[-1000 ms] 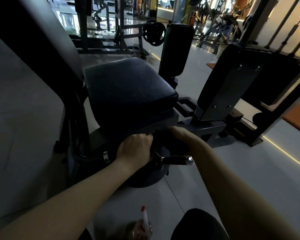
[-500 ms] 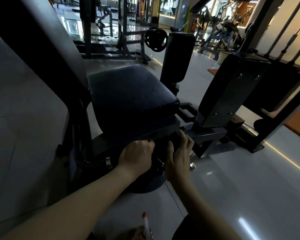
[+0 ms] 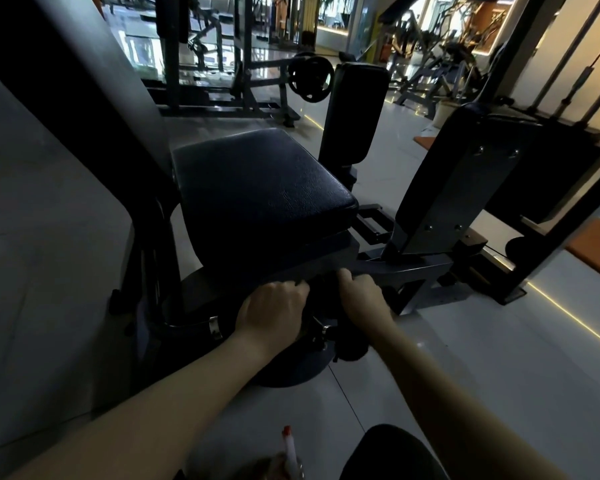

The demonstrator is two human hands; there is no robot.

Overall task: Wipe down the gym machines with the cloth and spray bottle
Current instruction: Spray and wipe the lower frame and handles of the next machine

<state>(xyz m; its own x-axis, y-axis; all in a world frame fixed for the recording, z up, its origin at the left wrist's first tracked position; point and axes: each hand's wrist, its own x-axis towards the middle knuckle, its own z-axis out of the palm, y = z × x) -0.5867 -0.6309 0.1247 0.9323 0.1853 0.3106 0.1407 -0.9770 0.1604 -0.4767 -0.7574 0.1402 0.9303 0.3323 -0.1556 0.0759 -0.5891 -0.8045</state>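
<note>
My left hand point(image 3: 272, 315) sits just under the front edge of the seat pad point(image 3: 260, 192). Its knuckles face me and its fingers curl forward into shadow, so I cannot tell whether they hold anything. My right hand point(image 3: 362, 294) is beside it, under the pad's front right corner. Its fingers are bent down over what looks like a dark cloth point(image 3: 350, 348), which hangs in a ragged lump below the wrist. The two hands are near each other but not touching.

The spray bottle point(image 3: 291, 452) is well below the seat pad at the bottom of my view, red tip up, with neither hand on it.

I judge the wipe to be on the metalwork under the seat pad, where the frame beam point(image 3: 399, 270) runs off to the right. Nothing shows whether the pad, the backrest point(image 3: 70, 91) to its left or the upright leg pad point(image 3: 444, 192) to its right have been done. The light is too dim to see dampness. The other machines beyond the pad look untouched, so I think most of the job remains.

Room is tight here. The pad's underside lies above the hands, the round base point(image 3: 291, 374) below them and the beam's edge ahead. Open floor point(image 3: 499, 358) right of the pad gives space to draw back.
</note>
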